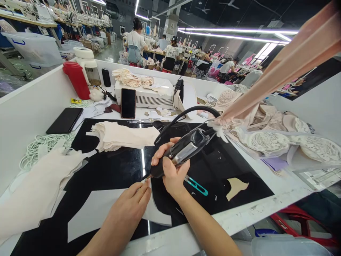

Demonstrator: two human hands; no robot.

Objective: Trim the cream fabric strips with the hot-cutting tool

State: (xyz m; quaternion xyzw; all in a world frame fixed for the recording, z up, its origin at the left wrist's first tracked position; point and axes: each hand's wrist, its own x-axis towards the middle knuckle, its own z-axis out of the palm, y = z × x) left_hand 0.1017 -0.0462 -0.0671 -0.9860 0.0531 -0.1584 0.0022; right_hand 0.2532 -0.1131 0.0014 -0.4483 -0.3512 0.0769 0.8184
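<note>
My right hand (pixel 174 170) is wrapped round a black hand-held electric cutter (pixel 183 151) with a cable. The cutter tilts down to the left, its narrow tip meeting the edge of a white fabric piece (pixel 92 209). My left hand (pixel 130 204) presses on that piece with fingers drawn together, the fingertips right by the tool's tip; what lies beneath them is hidden. The piece lies flat on a glossy black board (pixel 122 169). Beyond the tool rests a stack of cream fabric pieces (pixel 125 135). Right of my right hand lie teal thread snips (pixel 197 185).
A larger cream stack (pixel 45 185) lies at the left, near pale green cord (pixel 39 149). A phone (pixel 128 103) leans on a white box (pixel 151 94). Lace bra pieces (pixel 269 142) heap at the right, under a hanging pink fabric strip (pixel 282 67). A cream scrap (pixel 236 187) lies nearby.
</note>
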